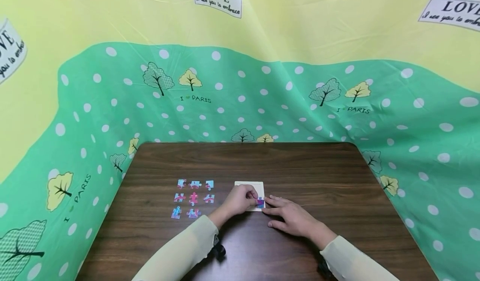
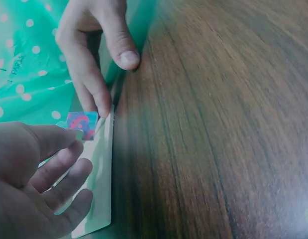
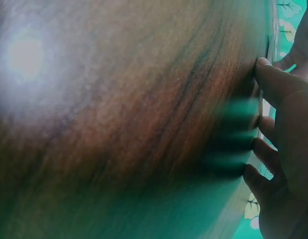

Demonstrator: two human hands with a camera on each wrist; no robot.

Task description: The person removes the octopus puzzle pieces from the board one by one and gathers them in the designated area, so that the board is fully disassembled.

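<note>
My left hand [image 1: 240,200] is over a small white puzzle tray [image 1: 249,184], its thumb and forefinger pinching the edge of a purple-blue puzzle piece [image 1: 260,203]. That piece lies in the tray's near right corner; in the left wrist view its face [image 2: 81,121] shows pink and blue, and the thumb tip covers one tab. The other left fingers are loosely curled above the tray. My right hand [image 1: 294,217] rests with spread fingers against the tray's right edge, fingertips on the table. In the right wrist view, the fingers [image 3: 270,153] line that edge.
Several loose puzzle pieces [image 1: 193,197] in pink and blue lie in rows on the dark wooden table [image 1: 318,164], left of the tray. A green and yellow printed cloth [image 1: 270,93] hangs behind and around the table.
</note>
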